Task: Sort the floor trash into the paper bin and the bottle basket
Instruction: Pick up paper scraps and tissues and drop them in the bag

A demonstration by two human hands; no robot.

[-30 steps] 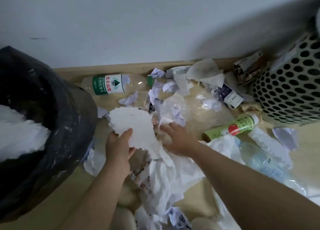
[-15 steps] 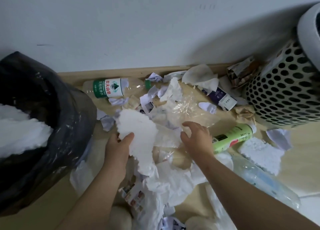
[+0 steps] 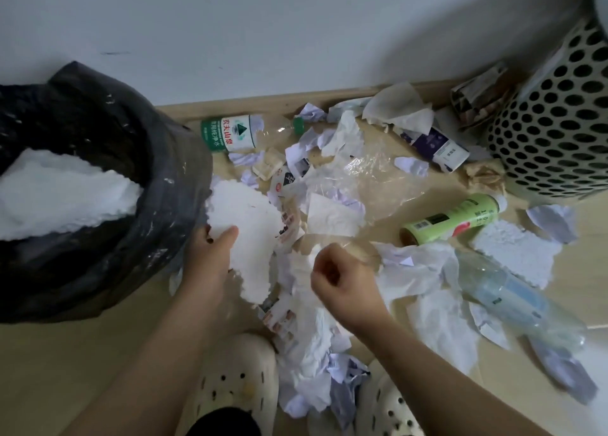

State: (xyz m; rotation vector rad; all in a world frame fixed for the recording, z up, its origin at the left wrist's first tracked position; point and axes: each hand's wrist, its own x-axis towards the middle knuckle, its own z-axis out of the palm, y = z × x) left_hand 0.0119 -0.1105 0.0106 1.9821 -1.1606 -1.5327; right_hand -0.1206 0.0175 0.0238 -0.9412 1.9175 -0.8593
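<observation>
The black-bagged paper bin [image 3: 98, 185] stands at 9 o'clock, the perforated bottle basket [image 3: 552, 133] at 2 o'clock. The left hand [image 3: 207, 258] still grips the white foam sheet [image 3: 246, 235]. The right hand [image 3: 345, 281], previously spread open, now has its fingers [image 3: 324, 266] pinched on clear plastic film [image 3: 365, 185].

Bare floor [image 3: 65, 370] open below the black-bagged bin [image 3: 138, 205]; paper scraps [image 3: 332, 215] and bottles [image 3: 450, 218] crowding toward the perforated basket [image 3: 552, 133].

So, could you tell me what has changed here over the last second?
The right hand pulled back from the pile toward the body and closed into a fist on thin clear plastic film. The left hand still grips the white foam piece beside the black bin bag.
</observation>
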